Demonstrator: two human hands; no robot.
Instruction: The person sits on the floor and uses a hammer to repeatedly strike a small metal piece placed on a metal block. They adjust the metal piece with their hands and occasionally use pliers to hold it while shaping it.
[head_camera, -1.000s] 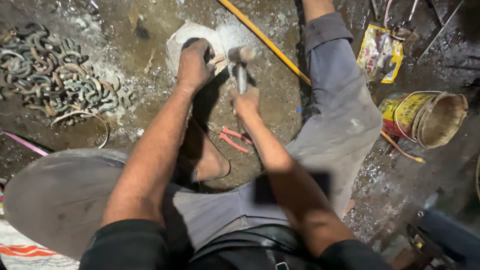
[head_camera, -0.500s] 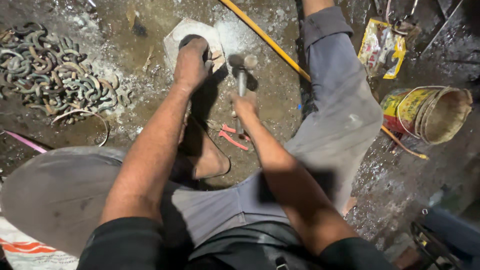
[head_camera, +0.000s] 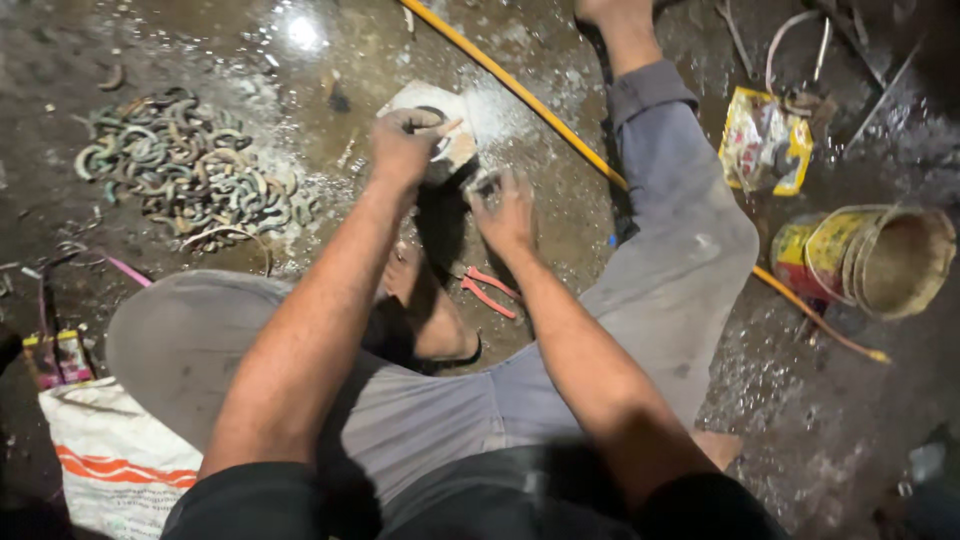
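Two bare hands work at a pale flat block (head_camera: 462, 112) on the wet floor (head_camera: 320, 60): the left hand (head_camera: 403, 145) pinches a small ring-like piece onto it, the right hand (head_camera: 503, 208) closes around a hammer (head_camera: 482, 184), seemingly mid-strike; the next blow needs steady aim.

Wet, dark, grimy floor (head_camera: 180, 40) glints under a harsh overhead light.
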